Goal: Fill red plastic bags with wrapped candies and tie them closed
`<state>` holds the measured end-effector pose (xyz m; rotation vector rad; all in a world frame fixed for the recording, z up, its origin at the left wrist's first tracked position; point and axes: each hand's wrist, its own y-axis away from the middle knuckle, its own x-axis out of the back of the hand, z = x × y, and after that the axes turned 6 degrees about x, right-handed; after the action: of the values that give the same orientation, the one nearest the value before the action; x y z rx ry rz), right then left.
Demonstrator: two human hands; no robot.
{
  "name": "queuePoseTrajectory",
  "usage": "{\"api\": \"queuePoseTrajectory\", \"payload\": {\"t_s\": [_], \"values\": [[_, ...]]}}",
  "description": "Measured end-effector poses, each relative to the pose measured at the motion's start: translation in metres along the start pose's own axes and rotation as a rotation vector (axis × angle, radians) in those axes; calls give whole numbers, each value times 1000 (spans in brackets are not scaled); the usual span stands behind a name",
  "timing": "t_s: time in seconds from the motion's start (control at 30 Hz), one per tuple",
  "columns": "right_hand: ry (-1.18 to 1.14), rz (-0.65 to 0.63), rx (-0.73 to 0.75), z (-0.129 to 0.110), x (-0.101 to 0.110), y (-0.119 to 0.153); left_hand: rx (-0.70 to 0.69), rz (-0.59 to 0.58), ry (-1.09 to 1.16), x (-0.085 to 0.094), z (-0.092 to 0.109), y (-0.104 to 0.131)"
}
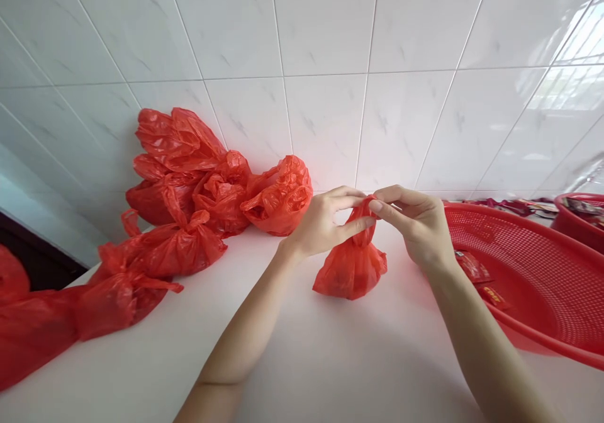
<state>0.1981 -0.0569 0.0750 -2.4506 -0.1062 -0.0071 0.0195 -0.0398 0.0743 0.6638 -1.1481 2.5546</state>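
A small red plastic bag [350, 270] is in front of me, bulging at the bottom and gathered into a narrow neck at the top. My left hand [325, 221] pinches the gathered neck from the left, thumb and fingers closed on it. From the right, my right hand [414, 218] grips the very top of the same bag between thumb and fingertips. What the bag contains does not show clearly through the plastic. Whether the neck is knotted I cannot tell, since my fingers cover part of it.
Several filled red plastic bags [184, 247] are heaped on the white table [302, 360] at left, against the tiled wall [325, 114]. At right stands a large red mesh basket [533, 240] with a few small packets [473, 267]. Behind it is another red container [578, 225].
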Motion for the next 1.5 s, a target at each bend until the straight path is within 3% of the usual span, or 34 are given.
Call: {"api": "queuePoseTrajectory", "payload": {"t_s": [0.13, 0.3, 0.37, 0.47, 0.57, 0.8, 0.93, 1.13, 1.23, 1.37, 1.43, 1.5], "values": [[-12, -62, 11, 2, 2, -2, 21, 23, 65, -1, 3, 1], [-116, -427, -130, 19, 2, -5, 25, 196, 149, -2, 10, -1], [-147, -517, -221, 27, -3, -4, 26, 285, 155, -1, 10, -1], [-170, -552, -310, 36, -13, 1, 63, 425, 168, 4, 8, -3], [-146, -532, -273, 40, -22, 5, 107, 528, 197, 10, 6, -4], [-94, -575, -166, 37, -25, 6, 107, 552, 301, 14, 0, -5], [-77, -542, -118, 28, -17, 4, 154, 453, 448, 17, -2, -7], [-1, -448, -26, 18, -7, 0, 284, -97, 451, 5, 7, -2], [78, -473, -16, 14, -1, -1, 235, -130, 385, -10, 12, 2], [313, -601, -58, -4, 16, -1, 269, 11, 451, -11, 13, 9], [465, -610, -73, -19, 29, 1, 352, 180, 484, 7, 12, 15], [586, -519, -41, -33, 44, 3, 379, 435, 408, 40, 12, 22]]}}
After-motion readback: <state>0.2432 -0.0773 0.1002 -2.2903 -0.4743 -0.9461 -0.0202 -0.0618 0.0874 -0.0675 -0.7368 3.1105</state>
